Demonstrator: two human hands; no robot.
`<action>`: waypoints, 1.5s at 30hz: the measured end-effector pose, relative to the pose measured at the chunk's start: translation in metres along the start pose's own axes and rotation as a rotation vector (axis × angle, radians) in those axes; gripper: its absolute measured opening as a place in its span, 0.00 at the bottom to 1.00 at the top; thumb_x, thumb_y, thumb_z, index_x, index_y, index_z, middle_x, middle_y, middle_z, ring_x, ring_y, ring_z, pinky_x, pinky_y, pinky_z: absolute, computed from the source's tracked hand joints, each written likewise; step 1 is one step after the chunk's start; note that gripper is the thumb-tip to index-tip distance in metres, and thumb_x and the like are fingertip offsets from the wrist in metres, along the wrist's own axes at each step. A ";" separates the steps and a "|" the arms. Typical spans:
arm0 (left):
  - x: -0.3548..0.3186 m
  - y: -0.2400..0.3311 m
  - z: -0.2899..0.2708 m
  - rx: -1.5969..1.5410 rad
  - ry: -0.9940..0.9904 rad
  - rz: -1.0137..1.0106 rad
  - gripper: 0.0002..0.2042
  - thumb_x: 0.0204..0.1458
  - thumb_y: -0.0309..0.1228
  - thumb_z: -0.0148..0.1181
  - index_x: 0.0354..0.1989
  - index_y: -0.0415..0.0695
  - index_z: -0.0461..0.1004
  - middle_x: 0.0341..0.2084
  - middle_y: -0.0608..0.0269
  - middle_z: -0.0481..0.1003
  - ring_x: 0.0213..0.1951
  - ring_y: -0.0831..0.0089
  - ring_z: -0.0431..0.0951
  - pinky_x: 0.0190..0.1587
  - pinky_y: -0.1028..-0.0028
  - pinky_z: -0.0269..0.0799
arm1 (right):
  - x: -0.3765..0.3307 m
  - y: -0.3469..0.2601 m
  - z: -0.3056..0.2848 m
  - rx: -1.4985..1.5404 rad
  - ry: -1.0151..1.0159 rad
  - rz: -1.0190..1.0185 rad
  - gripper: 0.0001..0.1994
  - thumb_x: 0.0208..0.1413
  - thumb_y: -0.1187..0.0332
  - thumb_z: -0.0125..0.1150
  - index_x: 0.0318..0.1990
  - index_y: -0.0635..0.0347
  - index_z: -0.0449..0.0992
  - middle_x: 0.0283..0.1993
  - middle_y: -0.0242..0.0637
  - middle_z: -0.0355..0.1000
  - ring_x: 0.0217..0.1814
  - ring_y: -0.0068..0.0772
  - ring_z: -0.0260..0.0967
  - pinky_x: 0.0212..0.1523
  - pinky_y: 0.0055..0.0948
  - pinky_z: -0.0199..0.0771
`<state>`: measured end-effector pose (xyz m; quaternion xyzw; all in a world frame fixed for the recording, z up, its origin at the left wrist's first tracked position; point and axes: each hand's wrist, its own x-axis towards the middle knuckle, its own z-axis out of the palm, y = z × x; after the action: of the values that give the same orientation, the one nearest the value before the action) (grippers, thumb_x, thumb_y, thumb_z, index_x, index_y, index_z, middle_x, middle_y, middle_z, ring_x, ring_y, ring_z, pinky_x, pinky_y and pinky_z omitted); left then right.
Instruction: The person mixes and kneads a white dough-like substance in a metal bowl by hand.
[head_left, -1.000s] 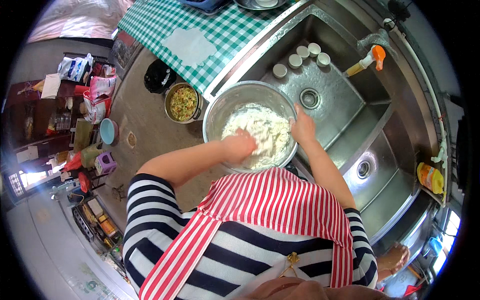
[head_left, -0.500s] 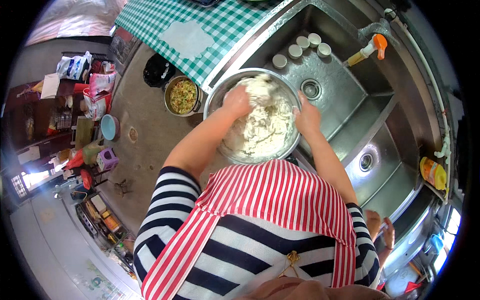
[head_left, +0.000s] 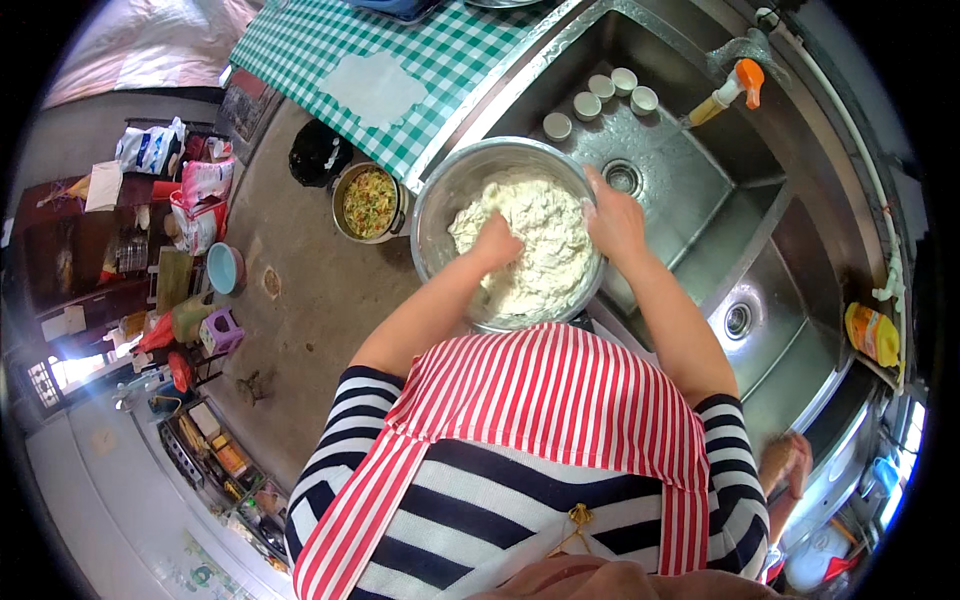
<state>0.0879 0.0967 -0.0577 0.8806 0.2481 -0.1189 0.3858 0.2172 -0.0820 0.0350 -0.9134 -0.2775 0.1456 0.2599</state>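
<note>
A large round metal bowl (head_left: 432, 212) sits in front of my apron, beside the near-left corner of the sink. Inside it lies a pale, shaggy mass of dough (head_left: 545, 228), lumpy and floury. My left hand (head_left: 498, 245) is balled up and pushed into the left side of the dough, its fingertips hidden there. My right hand (head_left: 615, 222) grips the bowl's right rim, with the thumb toward the inside and pale dough or flour on it.
Several small white cups (head_left: 587, 105) stand in the steel sink (head_left: 690, 190), near an orange-handled tap (head_left: 747, 80). A green checked tablecloth (head_left: 300, 40) covers the table ahead. Left of the bowl is a pot of chopped filling (head_left: 368, 203). Another person's hands (head_left: 787, 460) show at lower right.
My left hand has come down and nearer to me, from lifting a stretch of dough at the bowl's far side to pressing into the mass. My right hand still grips the rim.
</note>
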 end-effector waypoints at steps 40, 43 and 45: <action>-0.077 -0.023 -0.031 0.316 0.110 -0.146 0.15 0.36 0.32 0.61 0.30 0.32 0.74 0.31 0.42 0.73 0.37 0.50 0.73 0.40 0.62 0.70 | 0.013 -0.004 0.019 -0.050 -0.016 -0.184 0.23 0.46 0.68 0.55 0.54 0.48 0.65 0.26 0.48 0.72 0.29 0.50 0.71 0.31 0.44 0.69; -0.070 -0.043 0.012 -0.329 0.152 -0.409 0.15 0.37 0.30 0.58 0.31 0.30 0.73 0.34 0.37 0.73 0.39 0.49 0.74 0.40 0.64 0.70 | 0.026 -0.012 0.014 -0.057 -0.004 -0.238 0.23 0.47 0.68 0.56 0.53 0.47 0.65 0.28 0.47 0.72 0.30 0.50 0.70 0.32 0.44 0.69; -0.059 -0.040 0.009 -0.308 0.139 -0.265 0.17 0.36 0.32 0.59 0.32 0.29 0.72 0.34 0.37 0.73 0.38 0.49 0.74 0.39 0.64 0.70 | 0.038 -0.009 0.011 -0.069 0.012 -0.305 0.23 0.47 0.69 0.56 0.54 0.47 0.65 0.30 0.45 0.73 0.32 0.50 0.70 0.33 0.45 0.68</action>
<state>0.0166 0.0923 -0.0650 0.7769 0.4030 -0.0681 0.4789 0.2393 -0.0490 0.0268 -0.8699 -0.4162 0.0895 0.2489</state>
